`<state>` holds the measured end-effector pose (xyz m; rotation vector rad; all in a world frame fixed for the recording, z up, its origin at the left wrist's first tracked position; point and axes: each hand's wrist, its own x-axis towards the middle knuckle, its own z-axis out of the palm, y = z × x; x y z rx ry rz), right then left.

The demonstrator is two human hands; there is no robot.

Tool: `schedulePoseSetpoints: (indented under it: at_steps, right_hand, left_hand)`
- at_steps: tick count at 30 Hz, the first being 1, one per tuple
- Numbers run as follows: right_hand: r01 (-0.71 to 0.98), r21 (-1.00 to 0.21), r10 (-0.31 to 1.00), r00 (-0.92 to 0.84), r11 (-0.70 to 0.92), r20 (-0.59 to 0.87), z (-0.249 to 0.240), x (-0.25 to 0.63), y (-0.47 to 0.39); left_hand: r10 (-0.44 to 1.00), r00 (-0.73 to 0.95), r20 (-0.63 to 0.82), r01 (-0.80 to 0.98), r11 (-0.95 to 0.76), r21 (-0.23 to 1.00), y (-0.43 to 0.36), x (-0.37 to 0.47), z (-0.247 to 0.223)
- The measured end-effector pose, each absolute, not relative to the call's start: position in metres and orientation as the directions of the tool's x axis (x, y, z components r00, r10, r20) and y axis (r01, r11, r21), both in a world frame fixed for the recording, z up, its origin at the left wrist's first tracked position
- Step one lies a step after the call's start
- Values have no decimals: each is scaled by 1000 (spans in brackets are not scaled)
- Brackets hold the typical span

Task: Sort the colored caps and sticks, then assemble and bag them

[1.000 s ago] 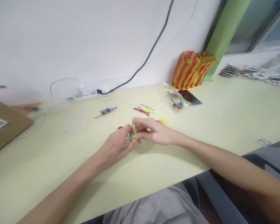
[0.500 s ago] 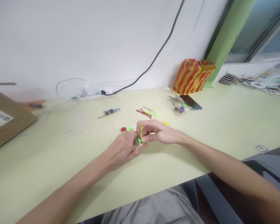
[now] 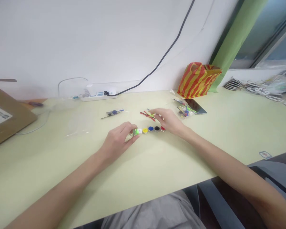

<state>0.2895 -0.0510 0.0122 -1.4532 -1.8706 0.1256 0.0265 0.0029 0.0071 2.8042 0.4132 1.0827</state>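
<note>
My left hand (image 3: 120, 136) is closed, pinching a small grey piece with a bright green part (image 3: 134, 132) between thumb and fingers just above the table. My right hand (image 3: 168, 120) reaches over a small pile of coloured plastic pointers, its fingertips pinched at a yellow-green pointer (image 3: 152, 115). Red pointers (image 3: 146, 115) lie crossed beside those fingertips. In front of the hands runs a row of small round caps: a white cap (image 3: 139, 131), a yellow cap (image 3: 145, 130), a blue cap (image 3: 151, 128), a black cap (image 3: 157, 128) and a red cap (image 3: 162, 128), partly behind my right hand.
A blue-centred pointer set (image 3: 113, 113) lies farther left. Small bagged parts (image 3: 184, 109) and a phone (image 3: 195, 106) sit before a striped bag (image 3: 199, 81). A power strip (image 3: 98, 97) with a black cable is along the wall; a cardboard box (image 3: 9, 117) stands left.
My hands have moved apart. The left shifted slightly left and up with the small green-and-grey piece; the right left it and went to the pointer pile, uncovering the row of caps.
</note>
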Motion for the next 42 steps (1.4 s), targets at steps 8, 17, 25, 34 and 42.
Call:
schedulePoseSetpoints:
  at_steps: [8, 17, 25, 34, 42]
  right_hand:
    - [567, -671, 877, -267, 478, 399, 37, 261, -76]
    - [269, -868, 902, -238, 417, 360, 31, 234, -88]
    - [-44, -979, 927, -316, 199, 202, 23, 235, -79]
    - [862, -481, 946, 2, 163, 325, 60, 309, -70]
    - [953, -195, 930, 159, -233, -331, 69, 361, -77]
  left_hand:
    - [255, 668, 699, 190, -967, 172, 3, 26, 5]
    - [224, 617, 754, 166, -974, 153, -8, 24, 10]
    - [130, 649, 750, 61, -991, 119, -13, 28, 13]
    - [376, 728, 574, 312, -926, 211, -11, 29, 6]
    - [372, 730, 573, 291, -928, 233, -9, 31, 6]
